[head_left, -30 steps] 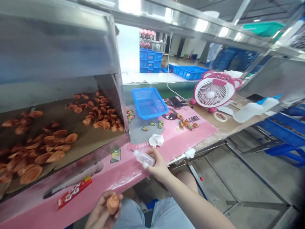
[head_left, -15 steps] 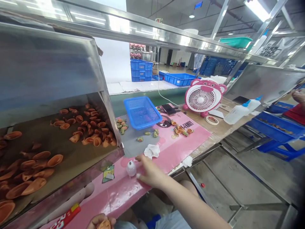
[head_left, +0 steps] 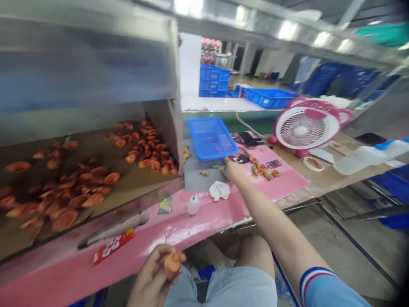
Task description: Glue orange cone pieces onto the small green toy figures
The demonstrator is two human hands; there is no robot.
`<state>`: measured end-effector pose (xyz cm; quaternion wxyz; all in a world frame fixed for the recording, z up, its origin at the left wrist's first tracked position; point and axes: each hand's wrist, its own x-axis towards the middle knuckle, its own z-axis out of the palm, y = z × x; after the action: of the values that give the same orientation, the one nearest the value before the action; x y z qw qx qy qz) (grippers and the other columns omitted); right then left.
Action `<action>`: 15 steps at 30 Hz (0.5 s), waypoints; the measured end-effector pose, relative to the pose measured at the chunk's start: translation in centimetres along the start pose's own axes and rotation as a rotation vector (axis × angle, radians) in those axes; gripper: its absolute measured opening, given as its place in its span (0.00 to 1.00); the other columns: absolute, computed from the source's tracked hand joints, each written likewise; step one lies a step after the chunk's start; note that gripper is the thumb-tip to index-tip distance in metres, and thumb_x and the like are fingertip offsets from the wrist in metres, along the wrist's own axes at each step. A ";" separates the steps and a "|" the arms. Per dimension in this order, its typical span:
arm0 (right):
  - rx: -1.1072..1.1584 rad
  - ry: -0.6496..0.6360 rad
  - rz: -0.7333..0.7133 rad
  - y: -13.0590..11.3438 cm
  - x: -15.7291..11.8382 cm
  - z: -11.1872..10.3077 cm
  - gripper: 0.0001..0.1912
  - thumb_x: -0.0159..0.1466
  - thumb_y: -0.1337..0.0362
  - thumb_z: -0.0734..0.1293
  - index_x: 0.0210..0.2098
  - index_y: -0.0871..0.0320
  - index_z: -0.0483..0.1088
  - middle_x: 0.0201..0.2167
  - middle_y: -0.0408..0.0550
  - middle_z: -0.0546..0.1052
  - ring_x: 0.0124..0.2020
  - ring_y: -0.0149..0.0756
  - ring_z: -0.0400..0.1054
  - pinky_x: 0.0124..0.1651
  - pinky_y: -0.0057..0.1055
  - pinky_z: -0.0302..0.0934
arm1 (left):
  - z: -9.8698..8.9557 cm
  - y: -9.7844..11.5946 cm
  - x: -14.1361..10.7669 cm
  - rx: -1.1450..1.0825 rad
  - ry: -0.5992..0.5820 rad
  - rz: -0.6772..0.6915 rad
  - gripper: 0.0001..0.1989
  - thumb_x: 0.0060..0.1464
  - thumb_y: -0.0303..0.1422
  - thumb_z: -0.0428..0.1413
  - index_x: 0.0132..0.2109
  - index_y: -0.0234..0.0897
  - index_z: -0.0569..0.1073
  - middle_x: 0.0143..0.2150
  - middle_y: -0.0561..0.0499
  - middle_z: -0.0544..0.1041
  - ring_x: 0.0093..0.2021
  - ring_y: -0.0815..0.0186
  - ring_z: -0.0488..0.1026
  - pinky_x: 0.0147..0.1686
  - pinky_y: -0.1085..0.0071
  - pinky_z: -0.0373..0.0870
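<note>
Head view: orange cup-shaped piece [head_left: 172, 263] pinched in left hand [head_left: 151, 270].

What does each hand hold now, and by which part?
The left hand holds an orange cup-shaped piece by its lower end, in the fingers. The right hand, over a grey mat, shows nothing held.

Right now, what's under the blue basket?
The blue mesh basket rests on the grey mat beside the pink mat. Small green-and-orange parts lie near its rim; whatever is directly beneath is covered.
</note>
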<state>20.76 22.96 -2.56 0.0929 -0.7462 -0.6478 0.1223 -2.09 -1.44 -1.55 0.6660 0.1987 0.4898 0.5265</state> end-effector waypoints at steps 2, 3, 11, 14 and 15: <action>0.011 0.008 -0.060 0.4 -0.4 -0.4 0.14 0.61 0.59 0.61 0.43 0.62 0.64 0.39 0.48 0.69 0.39 0.35 0.65 0.42 0.39 0.61 | 0.4 0.4 -0.3 0.011 -0.030 -0.001 0.07 0.45 0.29 0.57 0.33 0.37 0.65 0.27 0.52 0.73 0.25 0.72 0.64 0.24 0.77 0.56; 0.029 0.017 -0.101 0.6 -0.7 -0.7 0.13 0.60 0.60 0.62 0.41 0.62 0.65 0.38 0.48 0.70 0.38 0.35 0.65 0.43 0.39 0.61 | 0.6 0.6 -0.4 0.016 -0.053 -0.008 0.06 0.46 0.27 0.55 0.33 0.37 0.64 0.28 0.52 0.73 0.25 0.72 0.64 0.25 0.77 0.56; 0.416 0.148 -0.473 -0.5 -9.6 -4.0 0.13 0.56 0.55 0.63 0.32 0.58 0.69 0.30 0.47 0.69 0.31 0.34 0.65 0.33 0.31 0.62 | 1.9 1.2 -0.4 0.025 -0.188 -0.031 0.05 0.48 0.24 0.52 0.32 0.35 0.63 0.28 0.51 0.75 0.24 0.74 0.65 0.23 0.78 0.56; 0.726 -0.016 -0.520 -1.6 -14.1 -4.1 0.08 0.55 0.59 0.65 0.33 0.56 0.68 0.29 0.45 0.72 0.30 0.32 0.68 0.32 0.29 0.65 | 2.2 1.2 -0.3 0.032 -0.210 -0.019 0.05 0.48 0.23 0.51 0.32 0.36 0.63 0.28 0.51 0.75 0.24 0.74 0.66 0.23 0.78 0.56; 0.857 -0.105 -0.505 -2.0 -15.4 -4.1 0.07 0.55 0.62 0.66 0.33 0.56 0.67 0.29 0.44 0.72 0.30 0.31 0.68 0.32 0.29 0.66 | 2.2 1.2 -0.3 0.035 -0.213 -0.017 0.05 0.48 0.24 0.51 0.32 0.36 0.62 0.28 0.51 0.75 0.24 0.74 0.66 0.23 0.78 0.56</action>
<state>18.12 8.13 2.86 0.3851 -0.4535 -0.7037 0.3884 -0.76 -0.68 0.45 0.7150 0.2609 0.4271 0.4881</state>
